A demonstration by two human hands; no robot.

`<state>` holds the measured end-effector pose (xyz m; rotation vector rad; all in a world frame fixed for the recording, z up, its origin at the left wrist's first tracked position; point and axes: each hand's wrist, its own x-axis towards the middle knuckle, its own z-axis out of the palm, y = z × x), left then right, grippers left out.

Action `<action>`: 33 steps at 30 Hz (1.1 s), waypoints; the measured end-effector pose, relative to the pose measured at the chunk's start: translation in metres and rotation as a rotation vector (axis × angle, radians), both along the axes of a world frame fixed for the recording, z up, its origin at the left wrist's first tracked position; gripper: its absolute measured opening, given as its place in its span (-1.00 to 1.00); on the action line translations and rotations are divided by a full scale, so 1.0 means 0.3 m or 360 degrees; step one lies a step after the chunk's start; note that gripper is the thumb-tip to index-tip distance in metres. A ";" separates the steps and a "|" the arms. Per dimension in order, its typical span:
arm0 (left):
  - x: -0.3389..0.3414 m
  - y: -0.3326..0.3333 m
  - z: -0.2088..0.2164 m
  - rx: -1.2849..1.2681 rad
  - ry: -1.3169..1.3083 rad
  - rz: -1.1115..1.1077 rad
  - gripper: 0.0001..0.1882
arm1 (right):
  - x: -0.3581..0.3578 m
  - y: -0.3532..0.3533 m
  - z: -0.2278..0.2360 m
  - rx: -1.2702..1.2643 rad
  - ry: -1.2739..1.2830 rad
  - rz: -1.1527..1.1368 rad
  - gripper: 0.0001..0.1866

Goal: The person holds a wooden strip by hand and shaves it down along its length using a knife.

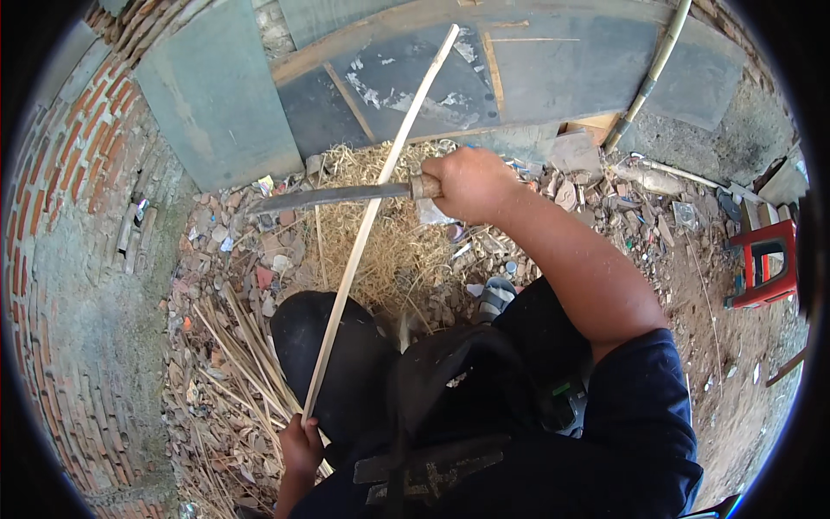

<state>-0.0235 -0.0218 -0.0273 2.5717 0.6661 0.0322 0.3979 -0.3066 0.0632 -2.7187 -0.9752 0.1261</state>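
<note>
A long pale strip of split wood or bamboo (367,227) slants from my lap up toward the far wall. My left hand (302,444) is closed round its near end, beside my left knee. With my right hand (474,183) I grip the wooden handle of a long-bladed knife (333,197). The blade points left and crosses the strip near its middle; whether its edge bites into the strip I cannot tell. Under the crossing, a heap of fine curly shavings (380,251) lies on the ground. More strips (251,359) lie bundled to the left of my left leg.
Rubble and litter (596,195) cover the ground. A brick wall (65,216) stands at left, and grey-green panels (216,104) close off the far side. A bamboo pole (647,82) leans at the far right. A red plastic stool (762,265) stands at right.
</note>
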 end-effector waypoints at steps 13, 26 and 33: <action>-0.029 0.013 -0.019 0.0204 -0.0003 -0.0017 -0.74 | 0.079 -0.080 -0.028 0.0056 -0.0149 -0.0192 -0.82; -0.011 0.018 0.008 0.0120 -0.0028 -0.0051 -0.65 | 0.135 -0.134 -0.088 0.0244 -0.0051 -0.0272 -0.77; -0.058 0.030 -0.001 0.0094 0.0001 -0.0046 -0.69 | 0.019 0.012 -0.056 0.0076 -0.0135 0.0253 -0.86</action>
